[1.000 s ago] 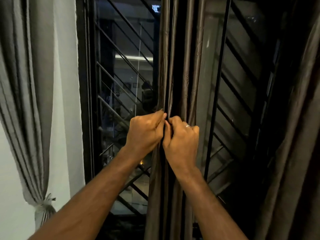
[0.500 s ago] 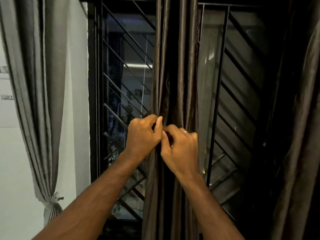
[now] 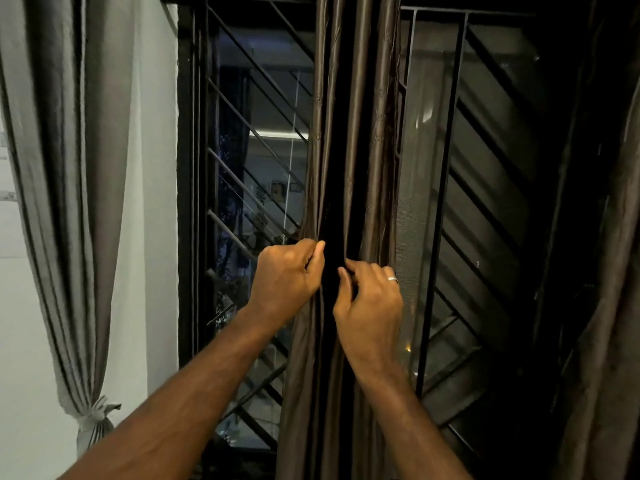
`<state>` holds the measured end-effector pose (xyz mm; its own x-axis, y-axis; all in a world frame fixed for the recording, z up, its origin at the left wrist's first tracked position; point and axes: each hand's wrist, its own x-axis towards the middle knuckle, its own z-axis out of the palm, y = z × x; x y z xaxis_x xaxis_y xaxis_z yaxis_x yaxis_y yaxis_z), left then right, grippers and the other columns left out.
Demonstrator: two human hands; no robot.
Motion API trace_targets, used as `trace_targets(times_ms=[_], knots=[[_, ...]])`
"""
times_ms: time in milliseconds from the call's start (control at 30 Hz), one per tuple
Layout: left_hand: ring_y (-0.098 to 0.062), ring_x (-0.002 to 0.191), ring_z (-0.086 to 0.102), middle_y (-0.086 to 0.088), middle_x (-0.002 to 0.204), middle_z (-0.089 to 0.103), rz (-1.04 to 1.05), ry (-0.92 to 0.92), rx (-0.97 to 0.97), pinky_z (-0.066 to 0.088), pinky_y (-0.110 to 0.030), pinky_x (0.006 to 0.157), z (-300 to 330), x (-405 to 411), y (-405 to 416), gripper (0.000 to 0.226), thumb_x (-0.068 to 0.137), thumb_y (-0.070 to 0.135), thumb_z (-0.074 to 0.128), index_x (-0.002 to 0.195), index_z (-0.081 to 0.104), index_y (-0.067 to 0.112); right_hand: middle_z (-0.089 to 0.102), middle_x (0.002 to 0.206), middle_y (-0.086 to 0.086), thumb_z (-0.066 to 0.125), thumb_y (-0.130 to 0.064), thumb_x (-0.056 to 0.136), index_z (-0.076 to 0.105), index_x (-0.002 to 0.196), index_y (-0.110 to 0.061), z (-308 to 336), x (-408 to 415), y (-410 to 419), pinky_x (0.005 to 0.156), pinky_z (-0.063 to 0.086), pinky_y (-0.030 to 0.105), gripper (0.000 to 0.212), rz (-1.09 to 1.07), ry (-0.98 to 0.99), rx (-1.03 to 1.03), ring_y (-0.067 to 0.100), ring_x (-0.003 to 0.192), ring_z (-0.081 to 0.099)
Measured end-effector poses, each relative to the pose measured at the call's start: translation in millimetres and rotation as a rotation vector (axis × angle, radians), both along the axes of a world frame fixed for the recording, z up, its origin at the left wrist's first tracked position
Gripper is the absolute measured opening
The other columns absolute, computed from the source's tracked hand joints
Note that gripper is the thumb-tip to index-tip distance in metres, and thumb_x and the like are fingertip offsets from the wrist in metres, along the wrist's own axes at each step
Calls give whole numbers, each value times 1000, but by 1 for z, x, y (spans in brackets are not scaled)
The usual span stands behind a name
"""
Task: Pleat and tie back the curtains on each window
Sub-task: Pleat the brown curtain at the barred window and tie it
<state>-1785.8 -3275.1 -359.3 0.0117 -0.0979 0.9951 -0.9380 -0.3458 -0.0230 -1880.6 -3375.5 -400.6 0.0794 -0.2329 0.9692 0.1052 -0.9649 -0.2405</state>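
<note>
**Gathering the brown curtain into pleats at a barred window**

A dim room at night: a dark window with a diagonal metal grille (image 3: 263, 109) fills the view from 11 to 2 o'clock, with a pale wall (image 3: 156, 202) at 9 o'clock.

Nearest, at centre, both forearms reach up from 6 o'clock. The left hand (image 3: 287, 275) has its fingers curled round a fold of the brown curtain (image 3: 367, 133), thumb pressed against the cloth. Just beside it, at about 5 o'clock from it, the right hand (image 3: 372, 299), with a ring (image 3: 392, 278) on one finger, pinches the neighbouring fold between thumb and curled fingers. A dark vertical gap of shadow lies between the two hands.

To pleat well, I judge each new fold should be drawn level with those already held and stacked against them at even width, the left hand clamping the stack while the right fetches the next fold, without dragging the cloth downward.

The brown curtain hangs straight at 12 o'clock, down the middle of the window. It is glossy, with narrow vertical ridges, a faint stitched pattern and creases near the grip. No tie is visible on it yet.

Farther off at 9 o'clock, a grey curtain (image 3: 69, 168) hangs gathered, knotted with a tie (image 3: 95, 412) at 8 o'clock. At 3 o'clock another dark drape (image 3: 609, 306) edges the frame.
</note>
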Motion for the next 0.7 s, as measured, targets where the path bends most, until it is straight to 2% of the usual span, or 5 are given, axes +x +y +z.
trace_targets(times_ms=[100,367,500,600,700], knots=[[-8,43,31,-1,47,47,-60,6,16,28,-25,44,2,-1,-4,38,98,20,56,61,55,9,65,83,1,66,-11,94,70,95,-9,-1,9,8,67,52,34,5,49,14,-14,18,79,56],[-8,41,33,7,48,41,-190,73,5,24,-18,47,6,-4,-2,42,98,23,53,58,53,9,53,73,2,63,1,92,61,81,-7,-4,23,17,66,44,33,13,80,-7,-26,18,69,47],[-9,41,40,3,48,50,-160,56,41,29,-19,46,8,2,1,37,95,26,59,63,60,7,53,74,-1,63,0,91,63,84,-7,-4,29,11,65,42,30,10,141,39,-34,16,71,46],[-11,42,34,1,48,44,-103,39,52,26,-24,47,8,14,7,36,94,23,57,61,53,8,61,81,-4,64,-6,90,71,92,-11,-3,24,2,71,45,30,9,237,134,-118,13,77,51],[-15,40,35,-1,48,43,-85,33,64,25,-26,45,6,24,12,36,96,20,57,62,52,8,63,95,-1,74,-13,87,74,101,-10,-2,10,1,81,44,17,14,235,-48,-26,9,90,55]])
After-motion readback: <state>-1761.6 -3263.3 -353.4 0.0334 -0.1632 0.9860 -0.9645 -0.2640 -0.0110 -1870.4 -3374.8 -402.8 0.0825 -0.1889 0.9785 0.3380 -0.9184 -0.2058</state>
